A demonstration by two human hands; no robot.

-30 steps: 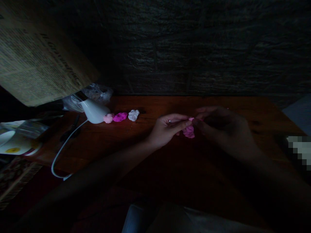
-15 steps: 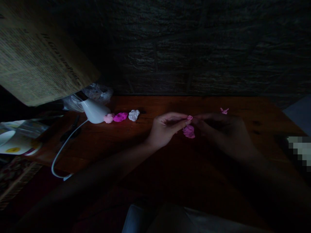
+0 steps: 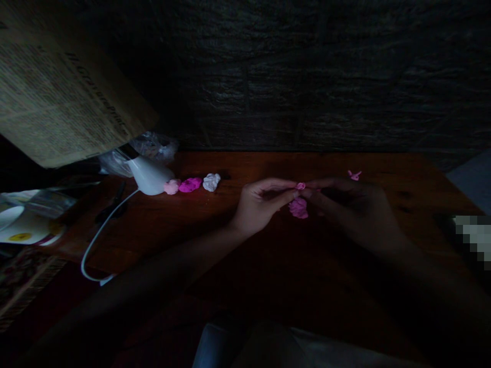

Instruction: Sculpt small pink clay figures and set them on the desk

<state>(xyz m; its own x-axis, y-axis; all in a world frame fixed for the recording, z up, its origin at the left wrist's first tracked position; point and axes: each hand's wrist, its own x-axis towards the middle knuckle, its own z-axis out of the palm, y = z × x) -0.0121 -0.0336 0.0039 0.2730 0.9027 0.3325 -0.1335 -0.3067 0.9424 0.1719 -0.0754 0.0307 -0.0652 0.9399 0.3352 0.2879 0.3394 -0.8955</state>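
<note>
Above dark brown wooden table [image 3: 253, 163], held small curled pink clay-like piece [image 3: 301, 186] between left hand [image 3: 257, 207] and right hand [image 3: 358, 209], clamping fingertips of both on it, just beside larger crumpled pink clay-like lump [image 3: 298, 208]. Probably called for light, even pressure to avoid flattening curl.

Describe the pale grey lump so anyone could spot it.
On the wooden table, at left, stands a white cone with a cable. Three lumps run rightward from its foot; the pale grey lump is last. Its two neighbours are pink; it alone is greyish.
</note>
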